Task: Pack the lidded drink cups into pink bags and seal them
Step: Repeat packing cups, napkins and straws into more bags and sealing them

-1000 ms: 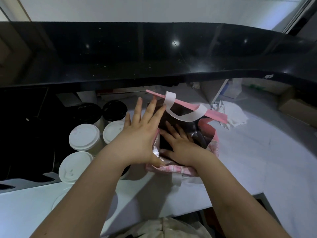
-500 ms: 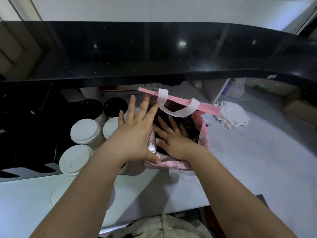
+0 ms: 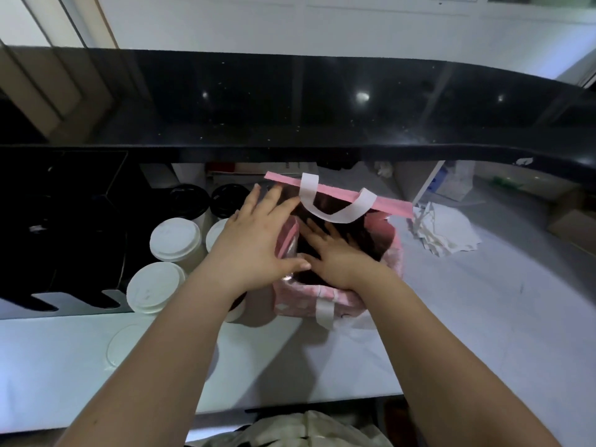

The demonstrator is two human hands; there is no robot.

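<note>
A pink bag [image 3: 392, 253] with white strap handles [image 3: 342, 211] stands open on the white counter, its inside dark and foil-lined. My left hand [image 3: 254, 243] lies flat with straight fingers against the bag's left wall, thumb at the near rim. My right hand [image 3: 335, 253] reaches down inside the bag with fingers spread; what it touches is hidden. To the left of the bag stand lidded cups: a white-lidded cup [image 3: 175, 235], another white-lidded cup [image 3: 154, 287], and two black-lidded cups [image 3: 190, 201] behind them.
A black raised counter ledge [image 3: 290, 101] overhangs the back. A loose white lid [image 3: 129, 346] lies on the white counter [image 3: 483, 333] at the near left. Crumpled white paper [image 3: 442, 230] and boxes [image 3: 574, 221] sit to the right. A black rack [image 3: 64, 237] is at the left.
Both hands and the bag stay in nearly the same pose; my head has moved, so the view has shifted a little.
</note>
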